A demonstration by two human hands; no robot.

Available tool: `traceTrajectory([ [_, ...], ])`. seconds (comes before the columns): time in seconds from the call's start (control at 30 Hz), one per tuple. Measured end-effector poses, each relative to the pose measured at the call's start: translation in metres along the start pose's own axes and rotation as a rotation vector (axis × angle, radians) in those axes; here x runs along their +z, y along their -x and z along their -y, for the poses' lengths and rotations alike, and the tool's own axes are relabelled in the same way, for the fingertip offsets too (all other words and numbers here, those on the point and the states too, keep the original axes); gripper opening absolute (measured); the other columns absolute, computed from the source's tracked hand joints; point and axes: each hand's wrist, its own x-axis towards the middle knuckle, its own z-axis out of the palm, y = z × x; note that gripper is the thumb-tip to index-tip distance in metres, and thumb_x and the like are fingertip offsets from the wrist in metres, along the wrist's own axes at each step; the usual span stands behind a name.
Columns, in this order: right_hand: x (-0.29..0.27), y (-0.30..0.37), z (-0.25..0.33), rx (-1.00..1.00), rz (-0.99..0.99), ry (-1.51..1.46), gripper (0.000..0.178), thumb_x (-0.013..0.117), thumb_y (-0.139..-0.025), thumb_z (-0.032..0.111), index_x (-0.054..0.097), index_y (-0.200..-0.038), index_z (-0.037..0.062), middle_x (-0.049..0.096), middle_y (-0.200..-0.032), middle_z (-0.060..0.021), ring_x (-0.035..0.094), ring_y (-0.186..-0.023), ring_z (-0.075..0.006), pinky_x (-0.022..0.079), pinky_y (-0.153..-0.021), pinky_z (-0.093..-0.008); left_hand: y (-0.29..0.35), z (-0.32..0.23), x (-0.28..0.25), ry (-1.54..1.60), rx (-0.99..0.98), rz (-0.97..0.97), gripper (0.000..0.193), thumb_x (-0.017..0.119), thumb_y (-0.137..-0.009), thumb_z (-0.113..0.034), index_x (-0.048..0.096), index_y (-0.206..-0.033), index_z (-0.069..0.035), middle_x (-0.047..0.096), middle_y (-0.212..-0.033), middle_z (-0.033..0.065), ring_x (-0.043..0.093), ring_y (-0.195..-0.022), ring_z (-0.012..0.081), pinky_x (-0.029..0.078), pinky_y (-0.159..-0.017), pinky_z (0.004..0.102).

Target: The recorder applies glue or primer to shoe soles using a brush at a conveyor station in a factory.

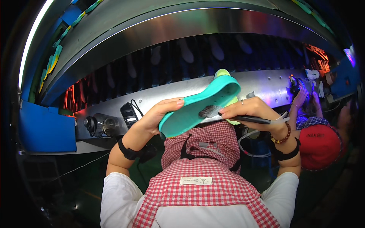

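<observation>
My left hand [164, 112] grips a teal shoe sole [190, 110] by its left edge, thumb on the rim, holding it tilted above the front of the metal ledge. In my right hand [253, 108] is a brush with a black handle [253, 119]; a thin clear tube trails from its rear end. The brush's dark bristles [208, 111] lie against the inner face of the sole, and a wet whitish patch shows beside them. Behind the teal sole a pale yellow-green sole [222, 72] is partly hidden.
A metal ledge [159, 93] runs along the machine, with a clear jar [105, 126] and a black phone-like device [129, 114] at left. Dark rows of soles [186, 51] sit inside the machine. At right, a co-worker in a red cap [319, 146] works beside the ledge.
</observation>
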Motion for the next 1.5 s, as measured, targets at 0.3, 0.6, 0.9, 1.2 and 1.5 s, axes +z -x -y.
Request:
traceTrajectory([
  [0.3,0.042,-0.014,0.0,0.293,-0.076,-0.546,0.024,0.064,-0.082,0.005,0.066,-0.106,0.0007,0.068,-0.086,-0.0105,0.063,-0.073,-0.0098,0.052,-0.067,-0.0214,-0.016,0.021,0.012,0.39,0.066,0.154,0.048,0.05,-0.09,-0.028,0.043,-0.128,0.001,0.056,-0.118,0.0193,0.06,-0.103,0.0259,0.052,-0.086,0.0384],
  [0.6,0.063,-0.016,-0.047,0.248,-0.716,-0.242,0.02,0.06,-0.084,0.004,0.065,-0.102,-0.0042,0.068,-0.091,-0.0121,0.063,-0.075,-0.011,0.05,-0.068,-0.022,-0.03,0.032,-0.004,0.387,0.112,-0.034,0.053,0.05,-0.087,-0.031,0.042,-0.129,0.0,0.053,-0.121,0.0232,0.058,-0.104,0.0388,0.048,-0.086,0.0558],
  [0.9,0.082,-0.029,-0.038,0.243,-0.668,-0.077,0.02,0.064,-0.08,0.002,0.066,-0.099,-0.0033,0.068,-0.082,-0.0143,0.064,-0.071,-0.0159,0.05,-0.064,-0.0265,-0.043,0.053,-0.014,0.517,0.104,-0.015,0.047,0.05,-0.091,-0.033,0.046,-0.125,-0.001,0.059,-0.114,0.0152,0.061,-0.098,0.0271,0.051,-0.084,0.0455],
  [1.2,0.064,0.022,-0.053,0.047,-0.769,-1.156,0.028,0.059,-0.083,0.009,0.058,-0.106,-0.0089,0.06,-0.104,-0.0309,0.051,-0.045,-0.0154,0.044,-0.047,-0.0214,0.057,-0.046,-0.051,0.124,0.785,-0.027,0.061,0.043,-0.091,-0.035,0.034,-0.136,0.005,0.048,-0.129,0.0224,0.054,-0.113,0.0333,0.042,-0.097,0.0461],
  [1.5,0.083,0.032,-0.091,0.342,-0.886,-1.147,0.023,0.054,-0.088,0.006,0.057,-0.108,-0.006,0.064,-0.101,-0.0196,0.053,-0.054,-0.0124,0.045,-0.052,-0.0216,0.056,-0.199,-0.135,0.741,1.488,-0.474,0.062,0.031,-0.095,-0.04,0.027,-0.136,0.008,0.034,-0.14,0.0226,0.036,-0.13,0.0314,0.029,-0.109,0.0459],
])
